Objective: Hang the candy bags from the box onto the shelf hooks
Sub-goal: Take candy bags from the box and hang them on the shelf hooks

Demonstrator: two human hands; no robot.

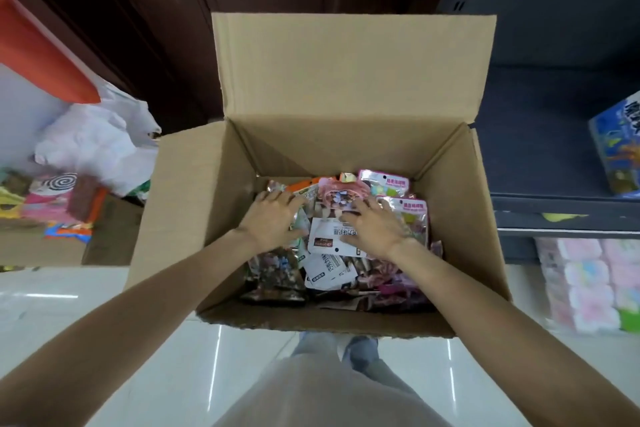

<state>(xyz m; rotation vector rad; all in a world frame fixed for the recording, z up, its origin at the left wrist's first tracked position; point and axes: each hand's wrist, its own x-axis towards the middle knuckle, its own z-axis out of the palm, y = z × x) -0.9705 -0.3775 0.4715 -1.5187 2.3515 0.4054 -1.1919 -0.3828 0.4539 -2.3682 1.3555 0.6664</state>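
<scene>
progress: early, judging by the load; open brown cardboard box (332, 163) holds a deep pile of mixed glossy candy bags (341, 253), none seen on hooks
left to do: pick bags out, carry to hooks, hang; nearly all of it, by the look
left hand (273, 218): inside box, fingers spread flat on the pile, holding nothing that I can see
right hand (375, 229): inside box, fingers spread over a white-label bag (329, 236), pressing or sorting, no clear pinch
pink-header bags (398, 198): at far right of pile, hang holes visible
surface: box sits on glossy pale tiled floor (69, 315)
room: dark metal shelf unit (554, 135) right, hooks not visible; blue printed carton (620, 149) on it; pastel packs (588, 284) below; white plastic bag (100, 142) left; dark wood panel (145, 10) behind
</scene>
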